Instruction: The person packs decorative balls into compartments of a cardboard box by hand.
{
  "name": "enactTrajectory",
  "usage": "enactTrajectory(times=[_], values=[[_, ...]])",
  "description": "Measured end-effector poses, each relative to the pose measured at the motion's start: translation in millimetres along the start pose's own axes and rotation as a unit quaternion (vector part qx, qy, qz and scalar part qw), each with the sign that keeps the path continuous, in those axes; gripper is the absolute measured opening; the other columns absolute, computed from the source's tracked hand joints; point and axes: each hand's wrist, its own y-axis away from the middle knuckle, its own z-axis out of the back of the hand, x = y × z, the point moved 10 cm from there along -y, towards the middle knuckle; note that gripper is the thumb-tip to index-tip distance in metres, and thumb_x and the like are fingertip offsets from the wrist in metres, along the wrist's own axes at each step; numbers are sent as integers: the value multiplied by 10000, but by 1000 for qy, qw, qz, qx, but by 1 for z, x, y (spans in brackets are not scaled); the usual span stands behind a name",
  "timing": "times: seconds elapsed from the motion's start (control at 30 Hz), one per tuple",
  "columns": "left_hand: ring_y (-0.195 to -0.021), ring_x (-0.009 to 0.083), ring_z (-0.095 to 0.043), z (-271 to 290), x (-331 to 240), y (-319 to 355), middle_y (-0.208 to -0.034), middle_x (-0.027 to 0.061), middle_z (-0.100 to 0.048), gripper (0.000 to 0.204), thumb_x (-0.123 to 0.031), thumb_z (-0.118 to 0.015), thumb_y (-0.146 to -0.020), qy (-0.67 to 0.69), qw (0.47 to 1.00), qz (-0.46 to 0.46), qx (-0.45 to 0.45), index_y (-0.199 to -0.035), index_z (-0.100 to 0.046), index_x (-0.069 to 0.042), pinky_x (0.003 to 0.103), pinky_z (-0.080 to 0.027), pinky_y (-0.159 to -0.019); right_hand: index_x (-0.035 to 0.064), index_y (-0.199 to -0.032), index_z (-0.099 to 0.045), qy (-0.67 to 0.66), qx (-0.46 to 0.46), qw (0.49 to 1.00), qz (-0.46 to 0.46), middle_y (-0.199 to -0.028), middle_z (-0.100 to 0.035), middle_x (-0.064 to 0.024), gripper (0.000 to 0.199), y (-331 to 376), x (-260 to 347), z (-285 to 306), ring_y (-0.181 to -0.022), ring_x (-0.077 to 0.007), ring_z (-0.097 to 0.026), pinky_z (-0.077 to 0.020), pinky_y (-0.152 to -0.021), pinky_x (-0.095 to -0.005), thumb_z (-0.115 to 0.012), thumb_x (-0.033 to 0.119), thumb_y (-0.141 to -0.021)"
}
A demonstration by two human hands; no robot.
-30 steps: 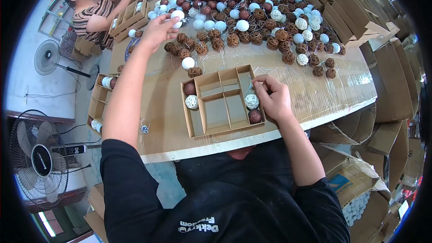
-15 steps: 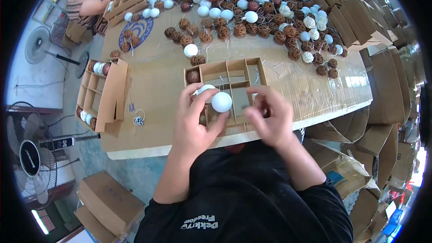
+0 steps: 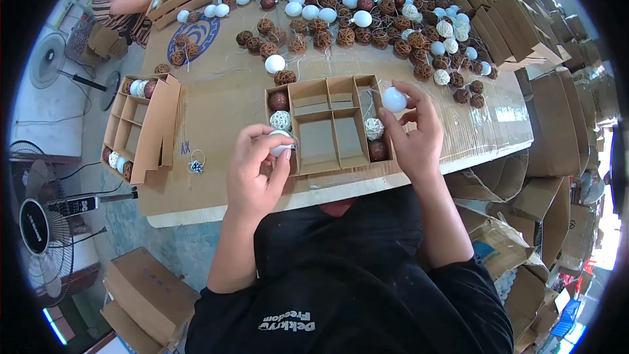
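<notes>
A divided cardboard box (image 3: 316, 169) lies on the table in front of me. My left hand (image 3: 252, 167) pinches a white ball ornament (image 3: 280, 144) over the box's left column. Behind it in that column sit a brown glittery ball (image 3: 278, 101) and a white woven ball (image 3: 280, 120). My right hand (image 3: 419, 131) holds a second white ball (image 3: 394, 99) just above the box's far right edge. Under it, the right column holds another white woven ball (image 3: 373, 129) and a dark brown ball (image 3: 378, 151). The middle compartments contain no balls.
A large pile of brown, woven and pale ball ornaments (image 3: 347, 6) covers the table's far side. A partly filled divided box (image 3: 157, 131) stands at left, beside a small ornament (image 3: 196, 166). Folded cartons (image 3: 504, 33) stand far right. A person (image 3: 124, 0) works far left.
Both white balls were together at my left hand over the box's middle. One is now in my right hand, raised to the far right edge; my left hand has shifted left with the other.
</notes>
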Motion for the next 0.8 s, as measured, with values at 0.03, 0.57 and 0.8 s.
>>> enactTrajectory(times=[0.03, 0.57, 0.8], values=[[-898, 154, -619, 0, 2, 2, -1175, 96, -599, 211, 48, -710, -899, 5, 1000, 9, 7, -1087, -707, -47, 279, -523, -748, 76, -1278, -638, 9, 12, 1000, -3, -1074, -703, -79, 451, 0, -4, -2, -881, -204, -668, -541, -705, -318, -798, 53, -857], [-977, 239, -675, 9, 6, -3, -1170, 78, -651, 373, 2, -799, -824, -66, 997, 2, 26, -1180, -701, -56, 331, -575, -767, 22, -1169, -668, 115, 162, 980, 23, -1147, -679, -172, 314, -6, -5, -32, -1124, -390, -601, -506, -979, -466, -704, 166, -893], [-1002, 293, -678, -5, 10, -4, -1132, 75, -712, 410, -64, -835, -778, -128, 987, -29, 90, -1167, -708, -73, 394, -560, -850, 17, -1218, -669, 155, 212, 956, 132, -1107, -668, -180, 362, -19, 2, -44, -1079, -392, -608, -510, -961, -472, -684, 212, -912]])
